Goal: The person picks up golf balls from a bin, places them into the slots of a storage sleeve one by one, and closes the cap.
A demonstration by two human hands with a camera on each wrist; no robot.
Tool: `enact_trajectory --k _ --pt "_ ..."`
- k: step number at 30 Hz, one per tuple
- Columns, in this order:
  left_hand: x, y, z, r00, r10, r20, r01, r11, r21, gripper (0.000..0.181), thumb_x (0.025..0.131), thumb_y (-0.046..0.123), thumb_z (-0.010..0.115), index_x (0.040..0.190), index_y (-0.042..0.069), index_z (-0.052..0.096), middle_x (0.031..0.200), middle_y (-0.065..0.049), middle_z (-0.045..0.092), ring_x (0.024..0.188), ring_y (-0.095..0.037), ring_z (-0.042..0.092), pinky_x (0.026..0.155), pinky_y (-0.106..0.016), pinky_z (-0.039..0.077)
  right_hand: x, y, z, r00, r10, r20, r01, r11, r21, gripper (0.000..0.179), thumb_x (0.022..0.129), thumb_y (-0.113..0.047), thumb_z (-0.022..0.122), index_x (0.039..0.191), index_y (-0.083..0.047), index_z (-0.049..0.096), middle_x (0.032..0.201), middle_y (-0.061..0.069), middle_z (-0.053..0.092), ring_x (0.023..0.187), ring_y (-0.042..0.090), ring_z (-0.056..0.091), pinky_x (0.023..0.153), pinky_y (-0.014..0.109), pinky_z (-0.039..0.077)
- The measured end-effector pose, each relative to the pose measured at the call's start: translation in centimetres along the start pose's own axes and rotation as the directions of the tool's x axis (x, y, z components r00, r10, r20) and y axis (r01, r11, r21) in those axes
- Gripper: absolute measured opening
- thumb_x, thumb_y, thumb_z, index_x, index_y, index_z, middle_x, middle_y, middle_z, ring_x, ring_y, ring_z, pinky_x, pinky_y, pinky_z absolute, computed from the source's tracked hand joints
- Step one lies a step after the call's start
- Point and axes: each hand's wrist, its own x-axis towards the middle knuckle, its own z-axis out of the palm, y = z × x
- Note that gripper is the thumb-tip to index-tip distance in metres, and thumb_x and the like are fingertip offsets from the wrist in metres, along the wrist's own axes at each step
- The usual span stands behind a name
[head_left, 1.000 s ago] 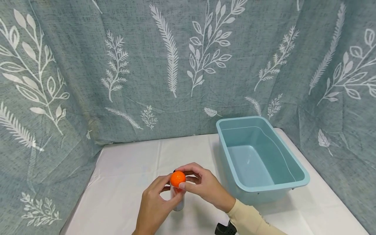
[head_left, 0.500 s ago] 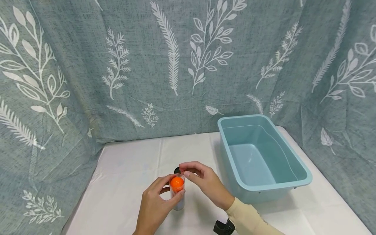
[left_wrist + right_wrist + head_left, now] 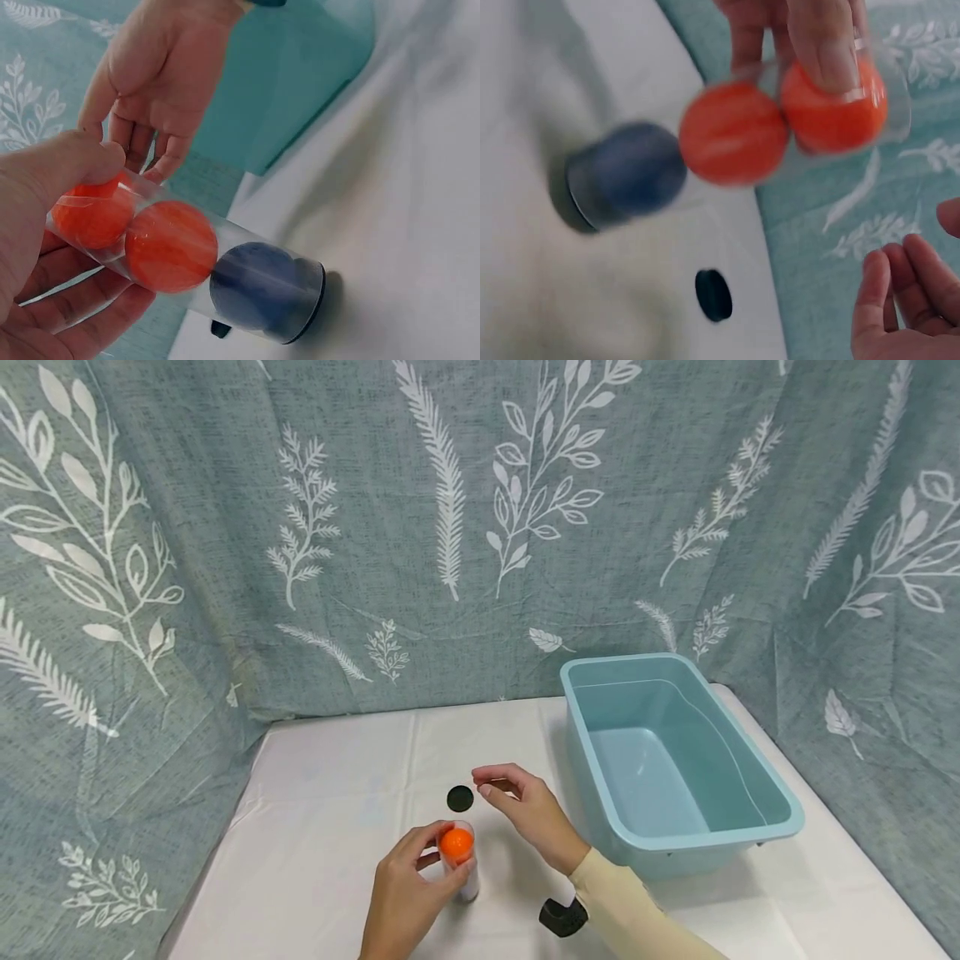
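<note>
My left hand point(image 3: 412, 881) grips a clear tube point(image 3: 470, 887) near its top, thumb on one side and fingers round the other. Inside the tube, in the left wrist view, lie a dark blue ball point(image 3: 251, 285) at the bottom, an orange ball point(image 3: 171, 246) above it, and another orange ball point(image 3: 91, 217) just below the mouth, partly behind the thumb. The tube's base is close to the white cloth. To the right, my right hand point(image 3: 536, 814) hovers with loosely bent fingers and holds nothing. A round black cap point(image 3: 460, 798) lies just behind the tube, left of the right fingertips.
A light blue plastic tub point(image 3: 600, 777) stands on the right side of the white-covered table point(image 3: 337, 793). Blue-grey leaf-patterned curtains point(image 3: 345, 527) enclose the back and sides. A black wrist device point(image 3: 562, 917) sits beside the right sleeve.
The right hand has let go of the top orange ball and drawn away to the right. That ball has sunk into the tube, which shifted slightly nearer. The cap now shows fully.
</note>
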Motion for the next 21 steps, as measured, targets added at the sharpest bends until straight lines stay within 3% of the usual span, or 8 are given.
enact_trajectory --k 6,12,15,21 --pt "-0.6 -0.7 0.2 0.999 -0.039 0.006 0.039 0.999 -0.011 0.048 0.069 0.007 0.093 0.112 0.014 0.073 0.104 0.014 0.067 0.093 -0.007 0.067 0.08 -0.021 0.059 1.6 1.9 0.4 1.0 0.007 0.023 -0.005 0.994 -0.106 0.034 0.098 -0.024 0.069 0.13 -0.013 0.065 0.128 0.003 0.063 0.117 0.021 0.062 0.106 0.041 0.05" --pt "-1.0 -0.9 0.1 0.998 -0.047 0.05 0.048 0.999 -0.022 0.05 0.071 0.009 0.093 0.115 0.014 0.071 0.107 0.014 0.066 0.093 -0.009 0.068 0.082 -0.02 0.058 3.5 3.6 0.5 0.996 0.018 0.084 0.002 0.971 -0.24 0.042 0.094 -0.018 0.074 0.132 -0.006 0.062 0.132 0.009 0.057 0.119 0.034 0.058 0.104 0.045 0.051" --pt "-0.9 -1.0 -0.1 0.996 -0.042 0.079 0.044 0.999 -0.022 0.051 0.072 0.011 0.093 0.117 0.013 0.07 0.11 0.012 0.065 0.096 -0.01 0.068 0.083 -0.02 0.058 4.6 4.4 0.7 0.991 0.038 0.129 0.006 0.947 -0.321 0.049 0.091 -0.018 0.077 0.134 -0.003 0.059 0.134 0.012 0.054 0.12 0.037 0.055 0.102 0.048 0.052" --pt "-0.8 -1.1 -0.5 0.992 -0.054 0.118 0.058 0.998 -0.025 0.052 0.074 0.014 0.092 0.12 0.012 0.068 0.111 0.01 0.064 0.1 -0.012 0.065 0.084 -0.019 0.058 6.1 5.0 1.4 0.974 0.077 0.212 0.04 0.866 -0.499 0.059 0.087 -0.02 0.081 0.139 -0.007 0.056 0.138 0.013 0.05 0.12 0.035 0.05 0.102 0.053 0.048"
